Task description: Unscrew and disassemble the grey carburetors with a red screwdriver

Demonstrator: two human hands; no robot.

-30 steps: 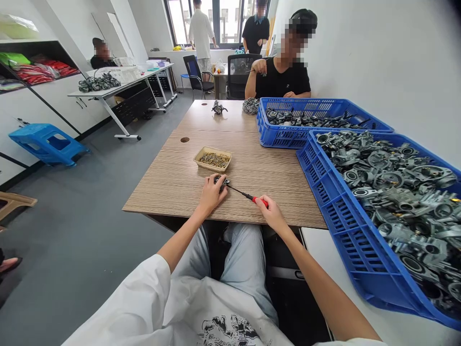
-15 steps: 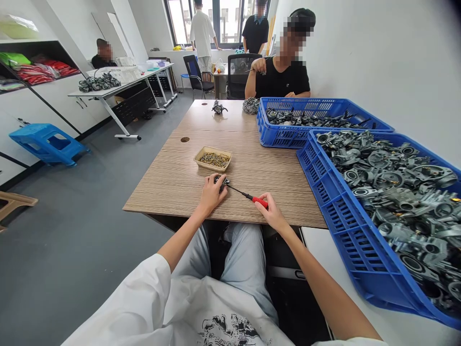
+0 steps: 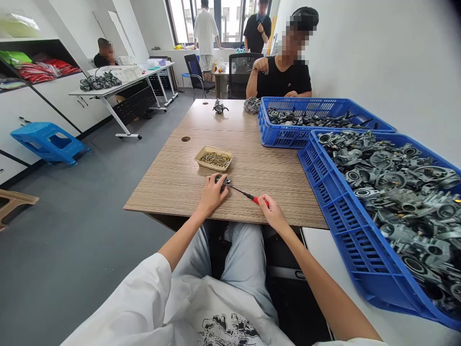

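My left hand [image 3: 213, 193] is closed around a small grey metal casting [image 3: 226, 181], pressing it to the wood-grain table [image 3: 173, 192]; the fingers cover most of the part. In my right hand [image 3: 272, 211] is the red handle of a screwdriver [image 3: 248, 195]. Its dark shaft points left, and the tip meets the casting, though the exact contact spot is too small to make out. Just beyond my left hand stands a cream tray [image 3: 213, 167] holding many small brass-coloured pieces.
Two blue crates [image 3: 334, 221] of grey metal castings line the right side. At the far end lie another casting [image 3: 219, 107] and a heap of small metal parts [image 3: 252, 105]. A co-worker in black [image 3: 291, 79] sits opposite, holding a tool. A blue stool [image 3: 48, 137] stands left.
My right hand's fingers have shifted slightly on the screwdriver handle. The left hand and casting stay in place. In the background, a standing person has raised a hand.
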